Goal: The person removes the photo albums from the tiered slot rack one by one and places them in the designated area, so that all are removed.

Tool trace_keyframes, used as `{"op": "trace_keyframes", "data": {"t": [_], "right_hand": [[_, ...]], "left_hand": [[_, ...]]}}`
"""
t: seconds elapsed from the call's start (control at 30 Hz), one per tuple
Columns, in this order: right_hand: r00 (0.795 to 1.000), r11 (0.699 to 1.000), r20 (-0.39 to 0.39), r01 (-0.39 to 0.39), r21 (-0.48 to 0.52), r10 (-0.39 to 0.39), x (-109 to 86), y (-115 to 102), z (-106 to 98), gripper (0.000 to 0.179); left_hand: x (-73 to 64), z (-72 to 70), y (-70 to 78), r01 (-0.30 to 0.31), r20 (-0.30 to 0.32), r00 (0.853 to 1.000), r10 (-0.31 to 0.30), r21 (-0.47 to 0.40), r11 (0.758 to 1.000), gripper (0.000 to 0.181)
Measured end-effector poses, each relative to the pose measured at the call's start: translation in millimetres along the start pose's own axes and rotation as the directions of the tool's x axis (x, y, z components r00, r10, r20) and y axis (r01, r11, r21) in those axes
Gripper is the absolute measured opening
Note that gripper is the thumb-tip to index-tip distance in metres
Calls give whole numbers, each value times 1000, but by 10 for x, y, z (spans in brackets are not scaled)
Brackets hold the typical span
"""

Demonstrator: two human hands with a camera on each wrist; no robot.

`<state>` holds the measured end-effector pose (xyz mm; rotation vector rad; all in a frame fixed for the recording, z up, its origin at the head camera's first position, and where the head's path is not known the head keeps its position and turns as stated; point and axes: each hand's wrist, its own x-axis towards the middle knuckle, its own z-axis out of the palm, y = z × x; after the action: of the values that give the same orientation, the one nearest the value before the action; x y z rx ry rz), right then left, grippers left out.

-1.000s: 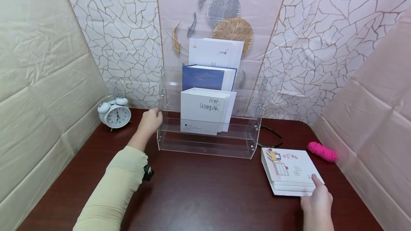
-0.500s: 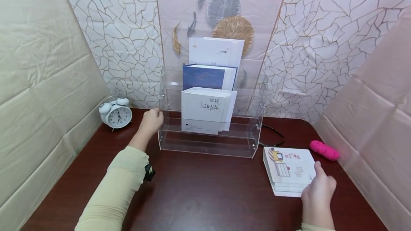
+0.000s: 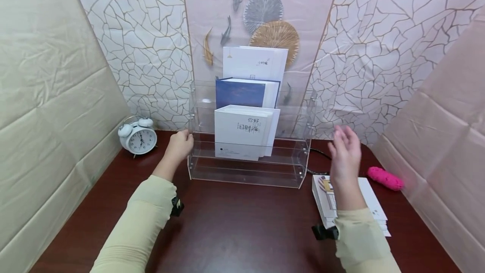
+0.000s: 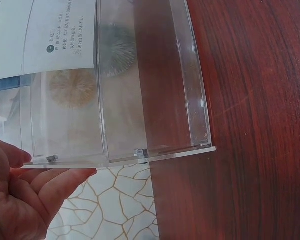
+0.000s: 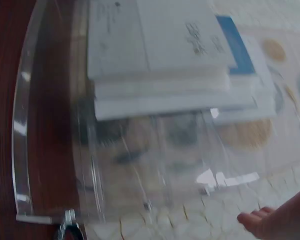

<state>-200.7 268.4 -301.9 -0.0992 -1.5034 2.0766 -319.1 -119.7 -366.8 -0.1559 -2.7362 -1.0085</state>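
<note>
A clear acrylic rack (image 3: 242, 175) stands on the table with albums in its tiers: a white one (image 3: 231, 136) in front, a blue one (image 3: 239, 92) behind, a taller white one (image 3: 242, 60) at the back. My left hand (image 3: 179, 144) pinches the rack's left side panel; in the left wrist view the thumb (image 4: 12, 154) lies on one face, the fingers on the other. My right hand (image 3: 345, 155), slightly blurred, hangs in the air right of the rack, fingers loosely extended, holding nothing. Below it, partly hidden by the arm, lies a stack of white albums (image 3: 373, 201).
A white twin-bell alarm clock (image 3: 141, 139) stands at the table's back left. A pink yarn skein (image 3: 385, 178) lies at the right, beyond the stack. Close to the rack's right side is a thin dark hoop (image 3: 317, 172). Fabric-covered walls enclose the table's back and sides.
My right hand has left the stacked albums and moved up and forward, toward the rack's right side. My left hand keeps its hold on the rack.
</note>
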Motion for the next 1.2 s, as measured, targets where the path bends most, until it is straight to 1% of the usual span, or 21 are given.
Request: {"op": "trace_keyframes", "data": {"t": [0.07, 0.1, 0.2, 0.27, 0.33, 0.43, 0.6, 0.7, 0.9, 1.03, 1.13, 1.2], "right_hand": [[996, 999, 87, 26, -32, -24, 33, 57, 136, 52], [991, 998, 130, 44, -50, -37, 48, 94, 197, 51], [966, 989, 245, 107, -106, -79, 85, 220, 354, 48], [949, 984, 298, 139, -109, -101, 99, 298, 445, 46], [937, 981, 332, 151, -118, -104, 106, 368, 517, 46], [926, 983, 360, 155, -101, -110, 113, 447, 601, 46], [907, 973, 403, 191, -130, -124, 159, 526, 693, 45], [898, 972, 420, 200, -128, -129, 186, 548, 724, 44], [901, 977, 417, 181, -116, -118, 206, 564, 736, 42], [909, 981, 404, 158, -111, -101, 203, 572, 731, 39], [909, 980, 407, 154, -123, -92, 207, 589, 736, 38], [905, 978, 417, 156, -137, -86, 222, 612, 747, 38]], "left_hand": [[-2, 10, -7, 5, 5, 1000, -5, -7, 1000, 28], [-4, 16, -10, 6, 9, 1000, -6, -10, 1000, 28], [-5, 37, -22, -1, 11, 1000, 1, -4, 1000, 28], [-6, 45, -24, -8, 4, 1000, 8, -1, 1000, 28], [0, 51, -27, -16, -3, 1000, 16, 1, 1000, 27], [7, 52, -23, -19, -6, 1000, 19, -2, 1000, 27], [15, 34, -15, -14, -17, 1000, 14, 7, 1000, 27], [18, 24, -15, -9, -23, 1000, 9, 12, 1000, 27], [25, 23, -21, -6, -24, 1000, 6, 19, 1000, 27], [20, 26, -14, 5, -1, 1000, -5, 12, 1000, 27], [18, 24, -10, 5, 1, 1000, -5, 11, 1000, 26], [18, 16, -11, 7, -5, 1000, -7, 12, 1000, 27]]}}
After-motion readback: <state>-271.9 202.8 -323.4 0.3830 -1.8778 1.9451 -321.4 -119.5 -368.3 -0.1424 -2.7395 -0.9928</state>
